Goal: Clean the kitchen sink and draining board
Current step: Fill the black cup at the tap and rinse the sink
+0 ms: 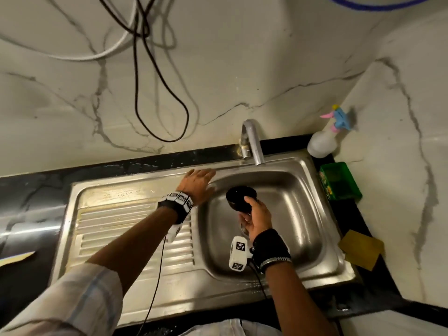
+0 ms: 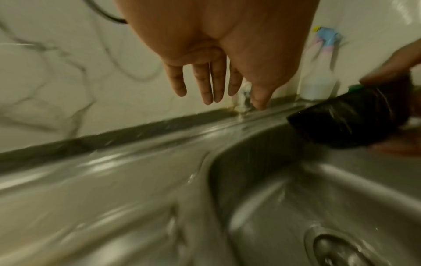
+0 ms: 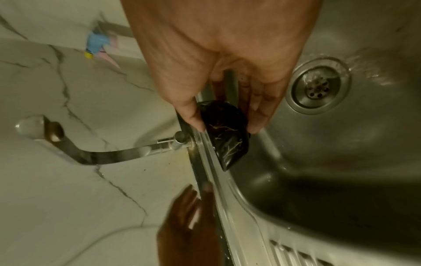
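Right now the black bowl [image 1: 240, 198] sits in the grip of the right hand [image 1: 257, 218], fingers and thumb curled round its rim, held tilted over the sink basin [image 1: 286, 229] just ahead of that hand and under the tap spout [image 1: 254, 144]. Strands of some pale residue cling to its wet, glossy surface, so it will likely be slippery; it looks rigid and light, and a hold across the rim with the thumb inside seems the safest. Whether it is plastic or ceramic cannot be told, so a knock against the steel is worth avoiding.

Just to the left of the bowl, the left hand [image 1: 199, 184] holds nothing, its fingers straight and spread, lying at or just above the wet back rim where basin meets draining board [image 1: 126, 229]; contact cannot be confirmed. Below the right hand lies the drain strainer [image 3: 317, 86], with water running into it.

Beyond the right hand, on the black bench [image 1: 349, 214], stand a spray bottle [image 1: 322, 141], a green tray [image 1: 339, 181] and a flat yellowish cloth [image 1: 361, 248]. Cables [image 1: 155, 93] dangle down the marble wall beyond the left hand, well clear of the basin. The spout crowds the bowl most.
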`<state>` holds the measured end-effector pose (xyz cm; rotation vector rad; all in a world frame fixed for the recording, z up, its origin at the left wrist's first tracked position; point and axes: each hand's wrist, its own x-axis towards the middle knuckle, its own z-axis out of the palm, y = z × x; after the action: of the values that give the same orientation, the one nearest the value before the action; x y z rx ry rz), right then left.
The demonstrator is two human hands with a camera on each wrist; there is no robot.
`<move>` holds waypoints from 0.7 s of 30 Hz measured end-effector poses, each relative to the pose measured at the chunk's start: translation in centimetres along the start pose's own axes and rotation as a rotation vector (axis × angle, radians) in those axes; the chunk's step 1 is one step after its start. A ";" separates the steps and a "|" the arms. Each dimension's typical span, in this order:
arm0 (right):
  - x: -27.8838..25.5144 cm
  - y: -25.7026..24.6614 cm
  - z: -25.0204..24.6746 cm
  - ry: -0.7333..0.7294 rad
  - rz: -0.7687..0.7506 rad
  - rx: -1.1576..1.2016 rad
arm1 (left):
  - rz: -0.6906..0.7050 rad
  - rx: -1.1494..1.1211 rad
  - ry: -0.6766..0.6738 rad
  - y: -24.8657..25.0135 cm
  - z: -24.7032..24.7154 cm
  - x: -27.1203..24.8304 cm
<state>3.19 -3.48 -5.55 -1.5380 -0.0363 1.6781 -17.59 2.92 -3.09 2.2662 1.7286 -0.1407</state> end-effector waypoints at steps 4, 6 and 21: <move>0.5 -1.7 -0.2 -0.043 -0.119 0.048 | 0.108 -0.024 0.101 4.1 -4.3 6.5; 0.7 -2.9 -0.4 -0.053 -0.142 0.093 | 0.136 -0.034 0.128 6.2 -5.9 8.5; 1.3 -4.0 -1.0 -0.111 -0.146 0.117 | 0.043 0.075 0.042 6.7 -5.7 11.5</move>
<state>6.35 -0.61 -4.73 -1.3232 -0.1043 1.6190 -8.53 13.63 0.61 2.3743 1.7211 -0.1528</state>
